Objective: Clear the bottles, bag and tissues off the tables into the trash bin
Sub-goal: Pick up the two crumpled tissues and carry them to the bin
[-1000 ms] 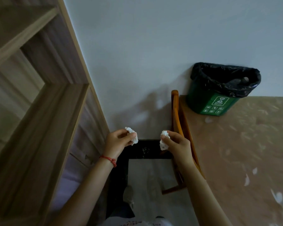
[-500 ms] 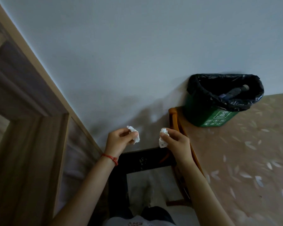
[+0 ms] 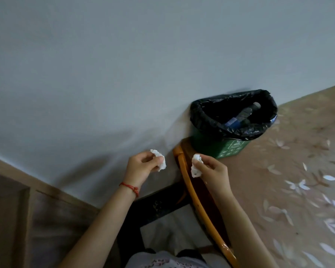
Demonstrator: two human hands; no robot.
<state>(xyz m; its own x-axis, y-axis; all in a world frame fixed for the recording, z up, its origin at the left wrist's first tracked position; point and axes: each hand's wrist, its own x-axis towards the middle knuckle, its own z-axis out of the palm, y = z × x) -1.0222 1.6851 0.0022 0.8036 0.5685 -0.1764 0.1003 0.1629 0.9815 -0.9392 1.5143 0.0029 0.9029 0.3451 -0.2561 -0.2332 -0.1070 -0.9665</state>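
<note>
2 crumpled white tissues are held up in the air, 1 in each hand. The left tissue is pinched between the thumb and fingers of the left hand, which is closed around it. The right tissue is pinched the same way by the right hand, which is also closed on it. Both tissues are kept near each other, in front of the grey wall.

The trash bin is seen up and to the right of the hands, set against the wall on the patterned floor. It is green, and a black bag is folded over its rim. At least 1 bottle is seen lying inside it already. The bin is not yet reached, so the tissues are not over its opening.

An orange curved chair rail is seen just beside the right hand, between the hands and the bin. A red string bracelet is worn on the left wrist.

A few things could go wrong from here. The tissues are very light, so if they are let go too early, they could float down onto the floor or the chair. If they are tossed, the bin could be missed. The right arm could also be bumped on the chair rail on the way over.
</note>
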